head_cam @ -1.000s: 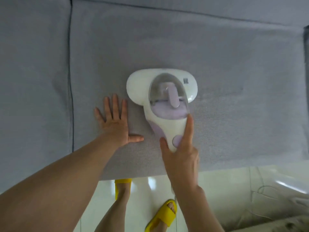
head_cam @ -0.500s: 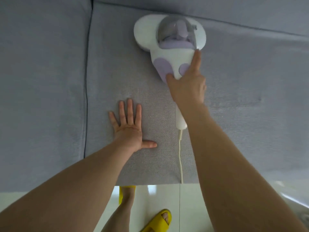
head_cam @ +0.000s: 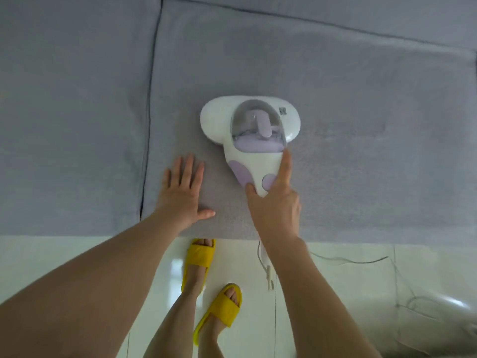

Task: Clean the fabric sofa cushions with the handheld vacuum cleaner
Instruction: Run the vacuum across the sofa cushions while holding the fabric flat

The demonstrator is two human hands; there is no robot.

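A white and lilac handheld vacuum cleaner (head_cam: 247,130) lies head-down on the grey fabric seat cushion (head_cam: 361,161), about midway between its front edge and the backrest. My right hand (head_cam: 275,202) grips the vacuum's handle, with the index finger stretched along its right side and the thumb on its left. My left hand (head_cam: 180,195) rests flat on the same cushion with fingers straight, just left of the vacuum and near the front edge.
A second grey cushion (head_cam: 72,125) lies to the left, past a dark seam. The backrest (head_cam: 335,9) runs along the top. The vacuum's white cord (head_cam: 265,264) hangs over the sofa's front edge onto the glossy tiled floor, beside my feet in yellow slippers (head_cam: 198,254).
My right hand has pulled the vacuum back from the backrest toward the cushion's front edge, after pushing it away before. My left hand has stayed flat on the cushion.
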